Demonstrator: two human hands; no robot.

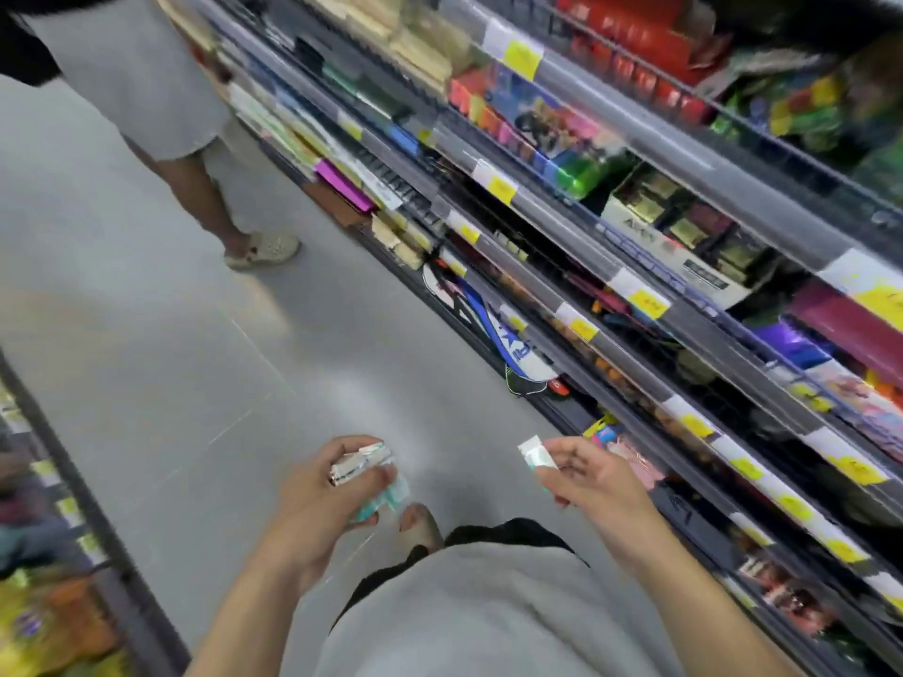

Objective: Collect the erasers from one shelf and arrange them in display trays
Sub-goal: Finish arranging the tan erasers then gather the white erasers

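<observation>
My left hand [325, 491] grips a small bunch of wrapped erasers [378, 473], white and teal, low in the middle of the view above the floor. My right hand [591, 473] pinches a single white and teal eraser [536, 454] between thumb and fingers, a little to the right of the bunch. The two hands are apart, with grey floor between them. No display tray is in view.
Stocked shelves [635, 295] with yellow price tags run along the right side. Another person [161, 114] in grey shorts and sandals stands up the aisle at the top left. A second shelf edge [73, 481] runs down the left. Grey floor [171, 334] lies between.
</observation>
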